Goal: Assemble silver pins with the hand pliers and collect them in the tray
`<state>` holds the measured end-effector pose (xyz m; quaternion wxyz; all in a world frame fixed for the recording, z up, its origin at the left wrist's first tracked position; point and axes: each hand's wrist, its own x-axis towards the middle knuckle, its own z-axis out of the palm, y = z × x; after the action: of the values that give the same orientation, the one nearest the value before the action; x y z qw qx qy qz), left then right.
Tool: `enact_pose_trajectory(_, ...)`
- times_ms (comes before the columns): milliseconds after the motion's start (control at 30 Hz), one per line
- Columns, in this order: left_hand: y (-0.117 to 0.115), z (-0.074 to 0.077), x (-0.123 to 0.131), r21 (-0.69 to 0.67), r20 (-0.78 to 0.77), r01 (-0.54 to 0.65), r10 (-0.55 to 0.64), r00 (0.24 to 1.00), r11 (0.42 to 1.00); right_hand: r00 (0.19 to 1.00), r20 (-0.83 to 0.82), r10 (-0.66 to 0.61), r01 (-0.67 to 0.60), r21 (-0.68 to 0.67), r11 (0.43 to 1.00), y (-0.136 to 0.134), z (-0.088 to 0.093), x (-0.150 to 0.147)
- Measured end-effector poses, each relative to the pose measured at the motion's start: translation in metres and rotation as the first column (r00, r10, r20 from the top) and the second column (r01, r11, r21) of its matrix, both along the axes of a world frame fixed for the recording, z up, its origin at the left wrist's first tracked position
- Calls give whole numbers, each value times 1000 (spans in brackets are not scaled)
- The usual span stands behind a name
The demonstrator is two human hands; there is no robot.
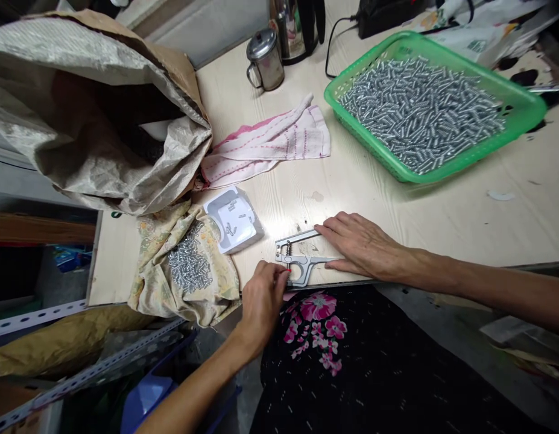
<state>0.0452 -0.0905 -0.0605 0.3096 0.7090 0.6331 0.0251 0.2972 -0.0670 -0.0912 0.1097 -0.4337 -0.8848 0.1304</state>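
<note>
On the table's front edge lies a grey metal plier-like hand tool (307,261) with two long handles and a spring near its jaw. My right hand (367,248) is wrapped round the handle ends, fingers on the upper one and thumb at the lower one. At the jaw end my left hand (262,298) is closed in a pinch; a tiny red spot shows by its fingertips, but what they hold is too small to name. Left of the tool stands a white plastic tray (236,220) with several small metal springs. A heap of similar springs (189,259) rests on a patterned cloth (148,271).
A green basket (374,147) full of small silvery springs or coiled parts stands at the back right. A pink-and-white towel (270,141), a metal mug (266,63) and a kettle (290,30) are at the back. A large open sack (30,114) leans at the left.
</note>
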Motion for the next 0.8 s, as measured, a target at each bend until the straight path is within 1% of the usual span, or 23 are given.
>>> enact_pose_trajectory(33,-2,2,7,137,-64,96,-88,994,986,1000,-11,-3,3,16,1000,-2,-2,0)
enact_pose_trajectory(67,-2,3,15,224,-122,207,-184,975,952,1000,-21,-4,5,39,999,-4,-4,0)
enact_pose_trajectory(100,1,3,23,264,-161,335,-301,940,904,1000,-30,-8,10,70,997,-6,-6,0)
enact_pose_trajectory(167,11,-1,37,275,-210,539,-497,842,796,999,-48,-9,15,117,993,-9,-12,0)
enact_pose_trajectory(200,18,-3,42,261,-220,600,-558,800,756,998,-58,-9,16,122,992,-10,-16,1)
enact_pose_trajectory(233,25,-5,46,241,-225,638,-597,770,731,998,-67,-3,11,122,992,-11,-19,2)
enact_pose_trajectory(267,31,-7,48,220,-228,658,-618,752,720,997,-74,-2,12,130,991,-12,-21,2)
enact_pose_trajectory(333,40,-7,50,193,-236,668,-627,743,719,997,-64,-32,42,166,985,-15,-25,3)
enact_pose_trajectory(433,45,-4,51,181,-239,658,-616,751,731,996,-18,-91,93,212,973,-17,-26,3)
enact_pose_trajectory(500,47,-3,52,163,-227,648,-610,759,744,996,1,-94,91,212,973,-15,-25,2)
enact_pose_trajectory(567,48,-5,52,153,-223,625,-589,777,766,997,4,-80,77,207,975,-10,-23,0)
enact_pose_trajectory(667,49,-15,51,213,-216,565,-525,823,797,998,5,-55,53,178,983,1,-20,-3)
enact_pose_trajectory(800,48,-27,49,294,-159,507,-481,862,810,1000,-11,-8,9,63,998,12,-17,-6)
